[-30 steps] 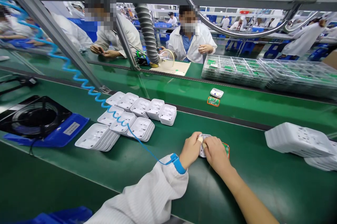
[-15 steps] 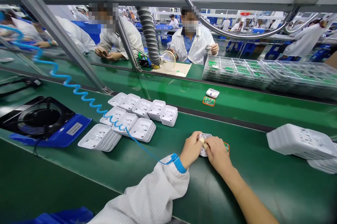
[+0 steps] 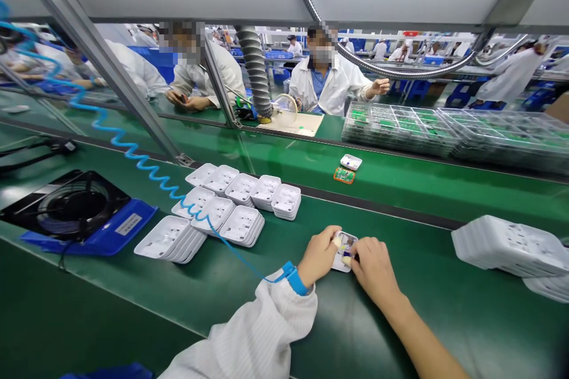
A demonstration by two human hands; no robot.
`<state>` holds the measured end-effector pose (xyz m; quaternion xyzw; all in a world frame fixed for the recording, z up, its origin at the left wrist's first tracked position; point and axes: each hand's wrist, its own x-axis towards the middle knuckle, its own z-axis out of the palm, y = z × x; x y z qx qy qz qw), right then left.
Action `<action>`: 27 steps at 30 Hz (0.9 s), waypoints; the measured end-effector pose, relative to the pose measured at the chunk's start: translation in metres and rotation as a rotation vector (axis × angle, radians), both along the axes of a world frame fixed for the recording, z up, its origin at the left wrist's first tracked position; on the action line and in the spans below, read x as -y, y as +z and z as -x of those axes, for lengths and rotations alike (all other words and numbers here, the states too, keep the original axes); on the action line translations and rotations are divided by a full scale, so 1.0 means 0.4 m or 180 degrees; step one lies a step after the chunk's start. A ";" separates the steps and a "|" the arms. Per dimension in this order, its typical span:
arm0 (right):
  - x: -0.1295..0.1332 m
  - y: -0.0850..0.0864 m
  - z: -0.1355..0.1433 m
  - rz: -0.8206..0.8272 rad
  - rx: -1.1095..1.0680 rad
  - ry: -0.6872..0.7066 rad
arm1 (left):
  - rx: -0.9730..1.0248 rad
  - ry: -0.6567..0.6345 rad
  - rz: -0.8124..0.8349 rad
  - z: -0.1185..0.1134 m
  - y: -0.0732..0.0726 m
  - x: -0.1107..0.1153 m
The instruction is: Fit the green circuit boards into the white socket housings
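Note:
A small white plastic housing point(image 3: 343, 263) with dark and yellowish parts inside lies on the green bench between my hands. My left hand point(image 3: 319, 253), with a blue strap at its wrist, grips the housing's left edge with closed fingers. At the housing's right side is my right hand point(image 3: 374, 266), its fingers pressed together over the inside; what they hold, if anything, is too small to name. Both hands wear pale finger covers on some fingertips. Farther back, on the green belt, lie another white housing point(image 3: 351, 162) and an orange-edged circuit board point(image 3: 344, 175).
Stacked white housings point(image 3: 242, 225) stand left of my hands, more stacks point(image 3: 507, 245) at right. A black fan point(image 3: 77, 204) sits at far left. A coiled blue cord point(image 3: 151, 168) runs to my wrist strap. Across the belt are clear trays point(image 3: 400, 130) and a person point(image 3: 324, 79).
My right hand has shifted slightly right and down, uncovering more of the housing's inside. The green board edge beside it no longer shows. On the belt, housing and board moved left. The person opposite reached sideways.

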<state>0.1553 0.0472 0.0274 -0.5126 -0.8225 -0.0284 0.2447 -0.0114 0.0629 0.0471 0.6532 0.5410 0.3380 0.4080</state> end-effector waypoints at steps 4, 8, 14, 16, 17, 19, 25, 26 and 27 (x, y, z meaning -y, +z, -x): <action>-0.012 0.003 -0.020 0.0256 -0.0223 -0.0061 | 0.0092 -0.0247 -0.0129 -0.002 0.000 -0.001; -0.010 0.011 -0.024 0.1032 -0.0402 0.0420 | -0.0026 -0.0341 -0.0310 -0.008 0.003 -0.001; -0.003 0.019 0.002 0.1214 -0.0726 0.0136 | -0.0238 -0.0284 -0.0440 -0.016 0.012 -0.001; -0.002 0.017 0.007 0.1311 -0.0835 0.0050 | -0.0255 -0.0265 -0.0445 -0.018 0.009 -0.002; -0.004 0.014 0.006 0.1410 -0.0934 0.0035 | -0.0250 -0.0242 -0.0426 -0.019 0.005 -0.003; -0.016 0.003 0.000 0.1740 -0.1270 0.0085 | -0.0195 -0.0121 -0.0421 -0.019 -0.006 -0.007; -0.194 0.008 -0.089 0.2880 -0.2319 -0.0355 | -0.0065 0.0506 -0.0971 0.003 -0.034 -0.028; -0.241 0.027 -0.113 0.2716 -0.2484 -0.0659 | -0.0113 0.0506 -0.1023 0.008 -0.036 -0.030; -0.287 0.050 -0.136 0.2427 -0.2727 -0.0977 | -0.0167 0.0494 -0.1060 0.011 -0.038 -0.032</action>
